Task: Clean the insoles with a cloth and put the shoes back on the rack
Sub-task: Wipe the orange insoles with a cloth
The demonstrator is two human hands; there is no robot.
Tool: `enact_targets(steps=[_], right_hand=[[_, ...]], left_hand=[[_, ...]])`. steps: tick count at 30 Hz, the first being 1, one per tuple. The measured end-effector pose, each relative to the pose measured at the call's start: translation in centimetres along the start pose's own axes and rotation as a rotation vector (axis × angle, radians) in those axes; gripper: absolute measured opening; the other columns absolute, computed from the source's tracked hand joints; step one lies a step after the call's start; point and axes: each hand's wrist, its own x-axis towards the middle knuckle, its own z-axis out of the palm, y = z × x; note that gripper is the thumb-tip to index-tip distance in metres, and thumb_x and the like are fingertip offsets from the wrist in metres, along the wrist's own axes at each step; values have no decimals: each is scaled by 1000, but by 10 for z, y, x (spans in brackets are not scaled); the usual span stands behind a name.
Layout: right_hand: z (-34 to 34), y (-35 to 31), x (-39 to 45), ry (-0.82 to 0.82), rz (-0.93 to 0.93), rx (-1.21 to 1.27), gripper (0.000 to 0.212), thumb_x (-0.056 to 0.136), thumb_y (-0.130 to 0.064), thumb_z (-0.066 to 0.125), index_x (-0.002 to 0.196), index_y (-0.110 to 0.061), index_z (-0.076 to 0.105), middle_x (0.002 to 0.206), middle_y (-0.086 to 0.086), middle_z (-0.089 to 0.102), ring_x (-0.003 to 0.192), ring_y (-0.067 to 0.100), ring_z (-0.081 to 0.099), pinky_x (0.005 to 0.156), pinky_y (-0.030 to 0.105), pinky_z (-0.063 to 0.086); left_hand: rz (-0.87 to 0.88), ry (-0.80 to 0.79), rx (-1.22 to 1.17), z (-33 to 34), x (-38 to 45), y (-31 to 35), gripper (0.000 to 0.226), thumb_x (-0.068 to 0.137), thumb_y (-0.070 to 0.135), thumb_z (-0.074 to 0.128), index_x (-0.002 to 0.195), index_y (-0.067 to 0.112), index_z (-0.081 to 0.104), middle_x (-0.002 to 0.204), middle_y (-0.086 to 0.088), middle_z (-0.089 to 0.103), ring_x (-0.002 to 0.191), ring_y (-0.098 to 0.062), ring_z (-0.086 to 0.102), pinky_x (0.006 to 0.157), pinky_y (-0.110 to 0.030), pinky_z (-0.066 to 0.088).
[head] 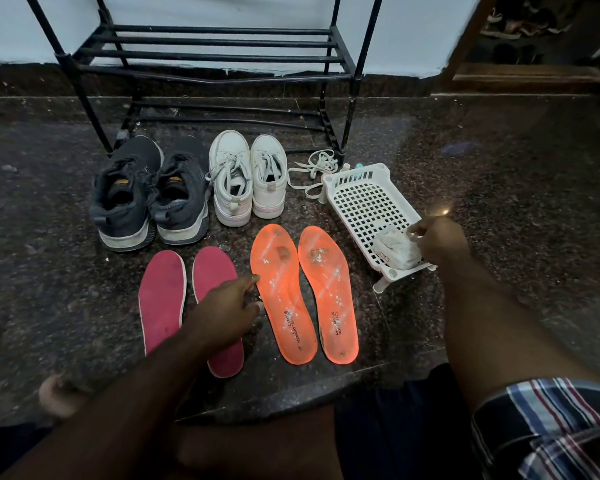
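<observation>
Cloth (395, 250) in basket (361, 199) at 3 o'clock, right hand (437, 239) pinching it: lift clear; left hand (227, 311), fingers loosely extended, should steady orange insole (283, 296).

Dim indoor frame, heavy vignette darkening all four corners. The wall (222, 8) at the top is the brightest area, flat pale blue-white. The dark speckled floor (499, 150) shows a small hot glare spot by the right hand (440, 242) and a faint haze streak above it. Orange insoles (302, 292) glow oversaturated. Wide-angle bending tilts the rack (215, 57) posts outward. Forearms and foot at the bottom edge are soft, underexposed. Shadows weak, diffuse.
</observation>
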Motion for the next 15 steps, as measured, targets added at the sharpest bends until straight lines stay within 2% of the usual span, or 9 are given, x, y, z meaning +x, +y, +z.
enact_targets(steps=[3,7,9,12,15], right_hand=[[-1,3,5,11,5,26,23,83,-5,67,95,-23,74,98,8,72,81,27,69,71,38,60],[4,6,12,-24,31,-11,26,82,-5,67,103,-19,75,101,16,73,87,35,70,81,46,59],[5,6,14,-41,58,-8,28,80,-1,66,102,-17,75,99,17,73,83,34,71,80,45,59],[-3,1,13,-33,94,38,22,76,-1,73,94,-14,73,88,15,71,71,27,67,68,35,57],[-18,-3,18,34,117,104,23,71,-6,80,88,-16,69,86,9,69,81,23,64,75,29,50]], left_hand=[[-33,11,-24,2,-1,3,55,92,24,67,145,22,53,128,0,64,114,-17,62,91,-28,46],[-129,45,-83,7,8,12,50,90,21,67,139,16,55,107,3,68,102,-19,65,86,-31,50],[-179,62,-73,10,17,16,48,89,25,68,134,14,56,101,0,70,97,-22,66,80,-32,50],[-213,78,-22,17,29,25,38,90,27,67,122,10,57,109,-8,68,101,-27,65,78,-31,48],[-272,118,21,22,38,35,48,91,27,68,129,4,51,121,-14,64,109,-30,62,84,-35,50]])
